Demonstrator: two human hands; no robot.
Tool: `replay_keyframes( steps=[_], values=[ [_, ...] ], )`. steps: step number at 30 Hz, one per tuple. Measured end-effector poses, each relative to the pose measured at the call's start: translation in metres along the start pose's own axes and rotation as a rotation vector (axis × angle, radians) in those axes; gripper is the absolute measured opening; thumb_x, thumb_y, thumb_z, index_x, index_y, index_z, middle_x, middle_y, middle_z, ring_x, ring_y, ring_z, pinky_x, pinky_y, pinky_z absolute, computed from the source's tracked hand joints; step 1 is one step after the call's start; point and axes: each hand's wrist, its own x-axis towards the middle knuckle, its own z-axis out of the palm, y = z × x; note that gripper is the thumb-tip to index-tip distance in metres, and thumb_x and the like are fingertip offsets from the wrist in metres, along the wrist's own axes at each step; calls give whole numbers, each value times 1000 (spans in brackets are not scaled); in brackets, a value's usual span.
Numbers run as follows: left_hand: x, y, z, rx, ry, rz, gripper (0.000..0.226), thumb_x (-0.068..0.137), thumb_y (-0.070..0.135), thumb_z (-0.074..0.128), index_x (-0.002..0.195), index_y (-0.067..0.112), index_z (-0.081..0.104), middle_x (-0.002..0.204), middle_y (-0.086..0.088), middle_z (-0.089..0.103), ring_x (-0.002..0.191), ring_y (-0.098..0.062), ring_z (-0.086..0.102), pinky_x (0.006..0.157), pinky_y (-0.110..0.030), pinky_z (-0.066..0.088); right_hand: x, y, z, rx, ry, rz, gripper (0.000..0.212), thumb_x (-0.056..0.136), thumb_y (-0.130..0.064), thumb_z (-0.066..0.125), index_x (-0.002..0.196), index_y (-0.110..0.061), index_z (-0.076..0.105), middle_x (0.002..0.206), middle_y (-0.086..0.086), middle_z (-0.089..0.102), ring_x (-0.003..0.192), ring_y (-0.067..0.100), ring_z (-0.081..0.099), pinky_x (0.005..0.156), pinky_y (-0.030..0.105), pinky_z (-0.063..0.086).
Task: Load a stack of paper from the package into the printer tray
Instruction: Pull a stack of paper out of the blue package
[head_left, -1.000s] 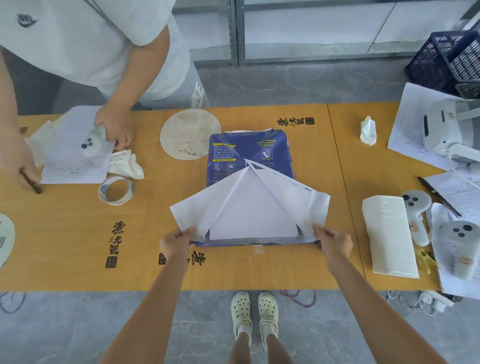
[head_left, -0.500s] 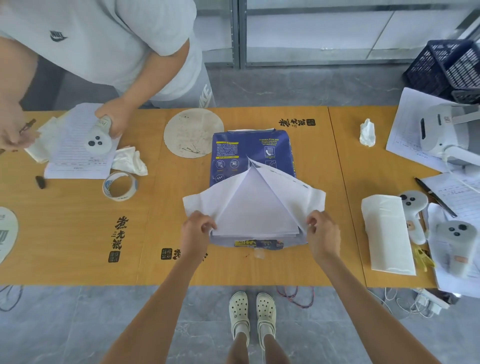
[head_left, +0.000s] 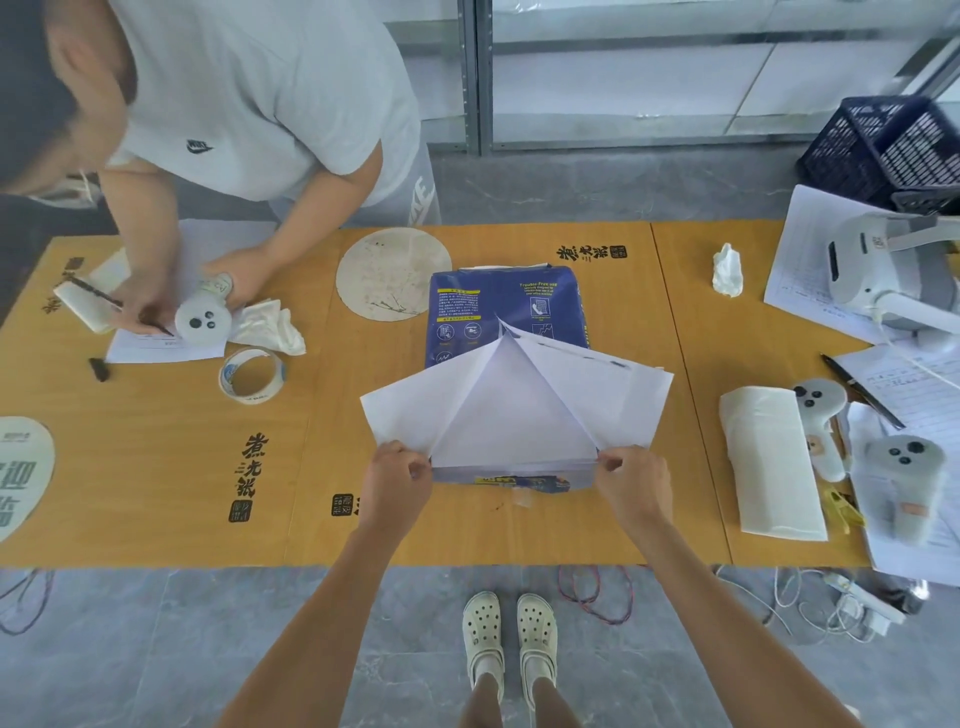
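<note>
A blue paper package (head_left: 501, 309) lies flat in the middle of the wooden table (head_left: 156, 467). Its near end is torn open, and two white wrapper flaps (head_left: 410, 410) are spread left and right. Between them the top sheet of the white paper stack (head_left: 511, 415) shows. My left hand (head_left: 397, 480) pinches the near left corner of the stack and wrapper. At the near right corner my right hand (head_left: 631, 486) pinches the same way. No printer or tray is in view.
Across the table a person writes on a sheet (head_left: 156, 343), holding a white controller (head_left: 202, 319). A tape roll (head_left: 252, 375) and round mat (head_left: 393, 273) lie left of the package. At right are folded tissue (head_left: 769, 457), two controllers (head_left: 904, 478), a headset (head_left: 883, 275) and papers.
My hands moved from the flaps' outer edges inward to the stack's near corners and closed on them. The person opposite leaned further in and began writing.
</note>
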Motion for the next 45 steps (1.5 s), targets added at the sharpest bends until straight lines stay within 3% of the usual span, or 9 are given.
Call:
replay_keyframes(
  steps=[2, 5, 10, 16, 20, 22, 28, 39, 45],
  values=[
    [0, 1, 1, 37, -7, -1, 20, 79, 2, 56, 67, -1, 70, 75, -16, 60, 78, -26, 52, 60, -33, 43, 2, -2, -1, 76, -10, 64, 31, 78, -3, 54, 46, -6, 53, 47, 12, 48, 45, 21, 36, 45, 25, 26],
    [-3, 4, 5, 64, 13, -39, 22, 80, 0, 54, 62, -1, 68, 71, -16, 59, 75, -25, 46, 53, -31, 35, 4, -8, -5, 97, -16, 127, 40, 77, -5, 56, 42, -13, 38, 43, 1, 32, 42, 17, 27, 44, 21, 19],
    [-8, 4, 12, 1, 34, -146, 33, 77, -1, 51, 48, 10, 42, 51, -10, 35, 55, -19, 28, 50, -29, 20, 11, -13, -7, 48, -38, 211, 29, 75, -8, 58, 47, -11, 50, 48, 3, 42, 42, 18, 37, 42, 18, 25],
    [-5, 23, -1, -165, 135, -295, 38, 79, 3, 58, 43, 11, 47, 40, -5, 28, 51, -18, 19, 42, -21, 15, 17, -17, -6, 5, -39, 243, 18, 76, -7, 58, 58, -9, 63, 60, 8, 54, 55, 28, 50, 42, 19, 30],
    [6, 27, -7, -187, 88, -345, 16, 76, 3, 61, 85, 1, 74, 73, -16, 72, 66, -24, 54, 60, -25, 41, 17, -17, -2, -22, -26, 235, 20, 76, -6, 57, 57, -10, 60, 63, 9, 54, 59, 30, 51, 45, 22, 34],
    [5, 26, -6, -148, 68, -307, 11, 75, 7, 65, 78, 2, 74, 74, -13, 72, 67, -23, 58, 58, -23, 40, 17, -17, -1, -37, -32, 245, 17, 78, -8, 57, 62, -8, 63, 67, 10, 57, 62, 31, 54, 49, 26, 38],
    [-5, 26, 4, -29, 51, -263, 43, 74, 4, 59, 38, 13, 37, 39, 0, 26, 41, -14, 20, 42, -24, 16, 20, -14, 1, -61, -39, 247, 14, 79, -11, 57, 76, -2, 68, 75, 14, 64, 64, 31, 55, 52, 27, 41],
    [-3, 31, 9, -81, 159, -382, 16, 77, 12, 67, 71, 0, 74, 58, -18, 64, 52, -25, 48, 41, -20, 23, 18, -10, 6, -85, -1, 208, 14, 82, -17, 61, 79, -6, 70, 79, 13, 67, 64, 29, 55, 52, 28, 43],
    [6, 29, 3, -108, 88, -471, 18, 69, 14, 69, 59, 0, 71, 47, -11, 58, 48, -25, 48, 48, -23, 37, 24, -9, 2, 53, -43, 307, 12, 72, -13, 62, 71, -5, 71, 69, 10, 68, 63, 30, 61, 44, 20, 37]
  ],
)
